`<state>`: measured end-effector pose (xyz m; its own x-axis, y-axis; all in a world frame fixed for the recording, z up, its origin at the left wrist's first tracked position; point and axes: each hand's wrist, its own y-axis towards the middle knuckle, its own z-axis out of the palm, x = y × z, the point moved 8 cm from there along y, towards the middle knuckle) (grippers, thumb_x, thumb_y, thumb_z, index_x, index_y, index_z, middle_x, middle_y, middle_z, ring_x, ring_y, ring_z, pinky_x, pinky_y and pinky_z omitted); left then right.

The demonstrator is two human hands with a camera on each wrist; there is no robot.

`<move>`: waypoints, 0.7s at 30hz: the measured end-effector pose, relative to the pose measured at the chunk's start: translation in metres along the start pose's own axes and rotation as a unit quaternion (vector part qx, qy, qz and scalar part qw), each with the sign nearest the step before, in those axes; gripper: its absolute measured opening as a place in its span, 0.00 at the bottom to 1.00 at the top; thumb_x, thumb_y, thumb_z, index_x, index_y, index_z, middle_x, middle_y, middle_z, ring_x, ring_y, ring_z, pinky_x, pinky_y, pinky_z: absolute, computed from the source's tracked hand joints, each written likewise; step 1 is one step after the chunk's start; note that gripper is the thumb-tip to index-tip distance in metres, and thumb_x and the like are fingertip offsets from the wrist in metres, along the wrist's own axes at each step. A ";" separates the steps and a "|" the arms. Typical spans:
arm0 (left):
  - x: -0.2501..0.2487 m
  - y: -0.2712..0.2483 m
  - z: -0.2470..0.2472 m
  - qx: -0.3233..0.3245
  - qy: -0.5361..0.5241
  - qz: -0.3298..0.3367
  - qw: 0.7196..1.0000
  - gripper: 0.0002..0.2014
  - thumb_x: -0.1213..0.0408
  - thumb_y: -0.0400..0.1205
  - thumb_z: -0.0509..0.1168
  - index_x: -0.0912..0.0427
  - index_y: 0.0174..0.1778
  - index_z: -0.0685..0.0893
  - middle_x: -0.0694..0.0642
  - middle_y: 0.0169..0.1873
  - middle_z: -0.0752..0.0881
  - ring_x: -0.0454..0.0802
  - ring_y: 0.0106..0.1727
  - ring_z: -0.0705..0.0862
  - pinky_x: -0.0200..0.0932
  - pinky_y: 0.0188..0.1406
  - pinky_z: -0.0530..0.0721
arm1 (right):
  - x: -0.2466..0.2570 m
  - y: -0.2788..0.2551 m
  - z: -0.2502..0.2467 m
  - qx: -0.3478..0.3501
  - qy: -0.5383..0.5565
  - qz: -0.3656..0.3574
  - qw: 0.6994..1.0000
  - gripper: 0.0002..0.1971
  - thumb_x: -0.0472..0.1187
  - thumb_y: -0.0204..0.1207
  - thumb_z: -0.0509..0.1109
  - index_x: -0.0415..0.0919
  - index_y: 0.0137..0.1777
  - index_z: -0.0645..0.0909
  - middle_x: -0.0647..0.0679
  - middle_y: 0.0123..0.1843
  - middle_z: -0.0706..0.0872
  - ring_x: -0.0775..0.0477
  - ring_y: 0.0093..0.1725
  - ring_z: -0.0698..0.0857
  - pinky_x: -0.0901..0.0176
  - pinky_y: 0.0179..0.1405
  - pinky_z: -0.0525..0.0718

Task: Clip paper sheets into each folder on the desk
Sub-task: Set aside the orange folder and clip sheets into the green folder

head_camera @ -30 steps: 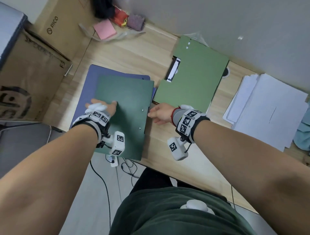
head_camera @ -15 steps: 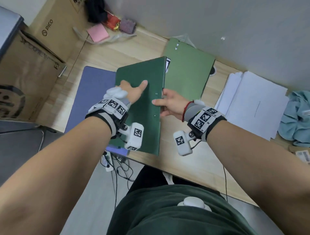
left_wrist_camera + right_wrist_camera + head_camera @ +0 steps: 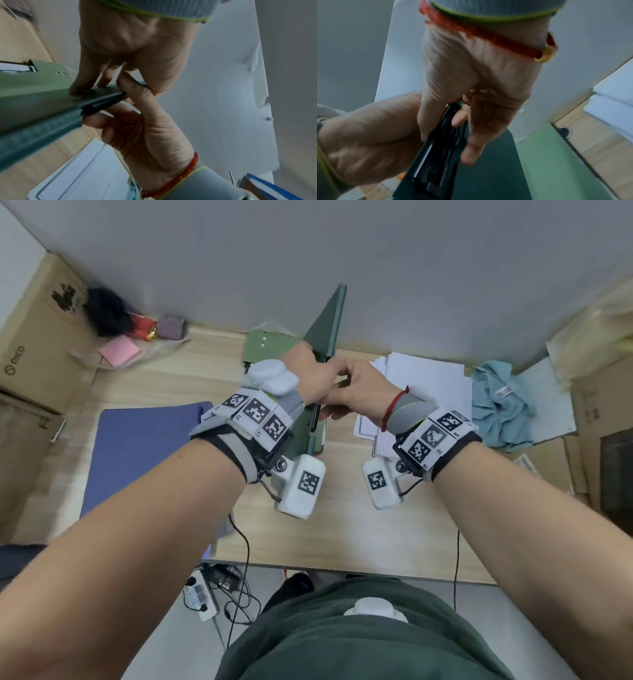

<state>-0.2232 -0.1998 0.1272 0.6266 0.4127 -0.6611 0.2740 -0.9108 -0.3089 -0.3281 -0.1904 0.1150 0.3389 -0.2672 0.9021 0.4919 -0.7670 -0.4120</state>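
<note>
— Presently held?
— Dark green folder (image 3: 327, 326), raised on edge above the bench (image 3: 191, 378), far corner pointing up toward the wall. Gripped at its near edge by both hands together.

— Left hand (image 3: 308, 371)?
— Fingers (image 3: 80, 81) curled onto the folder's cover, thumb on the opposite face. Clamped on the edge.

— Right hand (image 3: 359, 392)?
— Directly beside the left, touching it. Thumb and fingers (image 3: 471, 152) pinching the same edge, at the black clip bar (image 3: 435, 155) running along the inside.

— Other folders?
— Light green folder (image 3: 263, 344), flat on the bench just beyond and below the left hand, partly hidden by it. Blue folder (image 3: 144, 446), flat, left of the left wrist.

— Paper?
— White sheets (image 3: 424, 378), loose stack on the bench under and beyond the right hand. Whether any sheet sits inside the held folder: cannot tell.

— Sundries?
— Teal cloth (image 3: 500, 402) right of the paper; pink notepad (image 3: 120, 350) far left of the hands.
</note>
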 end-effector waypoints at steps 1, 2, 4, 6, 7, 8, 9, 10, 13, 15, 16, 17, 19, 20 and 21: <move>-0.011 -0.004 0.009 -0.002 0.015 0.011 1.000 0.11 0.51 0.80 0.64 0.56 0.42 0.80 0.53 0.35 0.82 0.56 0.39 0.81 0.42 0.38 0.73 | -0.008 -0.007 -0.010 -0.004 0.000 0.004 1.000 0.12 0.31 0.72 0.79 0.41 0.48 0.80 0.46 0.38 0.89 0.47 0.32 0.90 0.62 0.28 0.84; -0.015 -0.005 0.019 -0.006 0.030 0.014 0.999 0.09 0.55 0.81 0.63 0.56 0.40 0.79 0.53 0.34 0.81 0.57 0.39 0.79 0.43 0.36 0.71 | -0.016 -0.013 -0.017 -0.009 0.001 0.010 1.000 0.12 0.32 0.71 0.79 0.41 0.49 0.80 0.43 0.38 0.90 0.45 0.35 0.90 0.62 0.31 0.85; -0.013 -0.005 0.029 -0.018 0.042 0.008 0.999 0.10 0.59 0.84 0.61 0.62 0.47 0.83 0.58 0.41 0.84 0.61 0.43 0.81 0.44 0.38 0.70 | -0.034 -0.017 -0.028 -0.023 0.008 0.027 0.999 0.10 0.34 0.71 0.80 0.42 0.44 0.80 0.38 0.39 0.89 0.44 0.37 0.89 0.61 0.34 0.86; -0.004 -0.003 0.049 -0.012 0.024 -0.009 1.000 0.15 0.61 0.85 0.59 0.67 0.58 0.83 0.63 0.53 0.87 0.64 0.53 0.84 0.46 0.44 0.74 | -0.058 -0.021 -0.049 -0.064 -0.004 0.046 0.997 0.11 0.38 0.70 0.81 0.43 0.40 0.80 0.39 0.38 0.88 0.47 0.35 0.87 0.59 0.38 0.86; 0.004 -0.003 0.056 0.003 0.001 -0.025 1.000 0.16 0.62 0.86 0.58 0.68 0.62 0.82 0.64 0.57 0.86 0.65 0.56 0.84 0.47 0.47 0.76 | -0.072 -0.020 -0.061 -0.092 -0.027 0.062 0.993 0.11 0.41 0.70 0.82 0.43 0.40 0.80 0.43 0.37 0.88 0.49 0.35 0.86 0.58 0.41 0.85; 0.013 -0.003 0.066 0.023 -0.026 -0.043 0.998 0.16 0.63 0.86 0.58 0.69 0.64 0.81 0.65 0.59 0.85 0.65 0.58 0.83 0.47 0.48 0.76 | -0.089 -0.022 -0.076 -0.129 -0.052 0.084 0.987 0.12 0.44 0.69 0.82 0.43 0.42 0.81 0.46 0.38 0.87 0.50 0.38 0.85 0.57 0.44 0.84; 0.020 -0.004 0.076 0.042 -0.051 -0.062 0.996 0.16 0.64 0.86 0.57 0.69 0.65 0.80 0.66 0.59 0.84 0.64 0.57 0.83 0.45 0.47 0.75 | -0.108 -0.026 -0.093 -0.170 -0.080 0.110 0.976 0.14 0.46 0.69 0.82 0.44 0.47 0.81 0.48 0.43 0.86 0.49 0.43 0.85 0.57 0.48 0.83; 0.030 -0.004 0.085 0.059 -0.067 -0.081 0.993 0.17 0.65 0.85 0.57 0.70 0.66 0.78 0.66 0.59 0.84 0.63 0.54 0.82 0.44 0.45 0.72 | -0.128 -0.032 -0.109 -0.210 -0.107 0.144 0.961 0.18 0.49 0.68 0.82 0.44 0.53 0.80 0.47 0.50 0.85 0.47 0.51 0.85 0.56 0.55 0.82; 0.055 -0.010 0.106 0.087 -0.103 -0.136 0.982 0.17 0.64 0.86 0.56 0.69 0.68 0.75 0.63 0.54 0.79 0.56 0.45 0.76 0.42 0.42 0.71 | -0.189 -0.059 -0.141 -0.250 -0.141 0.270 0.919 0.37 0.53 0.69 0.80 0.42 0.74 0.70 0.42 0.71 0.76 0.40 0.70 0.78 0.50 0.70 0.76; 0.074 -0.015 0.120 0.102 -0.127 -0.163 0.973 0.11 0.66 0.87 0.55 0.66 0.62 0.75 0.62 0.53 0.77 0.56 0.50 0.76 0.43 0.48 0.73 | -0.223 -0.072 -0.139 -0.218 -0.085 0.316 0.920 0.38 0.53 0.70 0.79 0.41 0.77 0.69 0.42 0.73 0.77 0.38 0.70 0.79 0.45 0.70 0.79; 0.083 -0.017 0.127 0.109 -0.133 -0.179 0.969 0.11 0.66 0.87 0.56 0.67 0.61 0.75 0.62 0.55 0.78 0.58 0.55 0.78 0.46 0.53 0.75 | -0.235 -0.075 -0.134 -0.197 -0.041 0.321 0.925 0.33 0.50 0.72 0.79 0.40 0.74 0.73 0.43 0.71 0.81 0.39 0.68 0.83 0.43 0.66 0.83; 0.090 -0.021 0.136 0.113 -0.133 -0.194 0.965 0.12 0.66 0.87 0.56 0.68 0.62 0.76 0.64 0.59 0.79 0.59 0.59 0.79 0.50 0.60 0.78 | -0.243 -0.078 -0.127 -0.175 -0.008 0.322 0.930 0.25 0.47 0.73 0.78 0.40 0.68 0.79 0.43 0.67 0.86 0.40 0.64 0.86 0.43 0.63 0.86; 0.105 -0.025 0.152 0.112 -0.136 -0.210 0.962 0.11 0.65 0.87 0.56 0.66 0.60 0.78 0.63 0.61 0.79 0.60 0.60 0.79 0.57 0.68 0.79 | -0.255 -0.081 -0.120 -0.167 -0.003 0.309 0.936 0.17 0.44 0.73 0.78 0.39 0.60 0.85 0.42 0.59 0.90 0.42 0.56 0.90 0.45 0.59 0.88; 0.110 -0.026 0.158 0.110 -0.134 -0.216 0.961 0.13 0.65 0.87 0.56 0.67 0.62 0.77 0.63 0.62 0.80 0.59 0.60 0.79 0.56 0.68 0.78 | -0.258 -0.081 -0.118 -0.169 -0.016 0.301 0.938 0.18 0.44 0.72 0.79 0.39 0.60 0.86 0.43 0.57 0.91 0.43 0.54 0.90 0.47 0.58 0.88; 0.115 -0.029 0.165 0.110 -0.119 -0.225 0.961 0.15 0.64 0.87 0.56 0.68 0.66 0.75 0.63 0.60 0.80 0.58 0.60 0.78 0.54 0.65 0.78 | -0.264 -0.082 -0.118 -0.169 -0.032 0.300 0.938 0.21 0.46 0.69 0.79 0.39 0.60 0.86 0.44 0.57 0.91 0.43 0.53 0.90 0.48 0.59 0.88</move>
<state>-0.2789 -0.1237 -0.0526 0.2891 0.7791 -0.5563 0.3006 -0.6256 -0.7200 -0.5522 -0.1261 -0.0741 0.5258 -0.6827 0.5073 -0.0815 -0.6341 -0.7689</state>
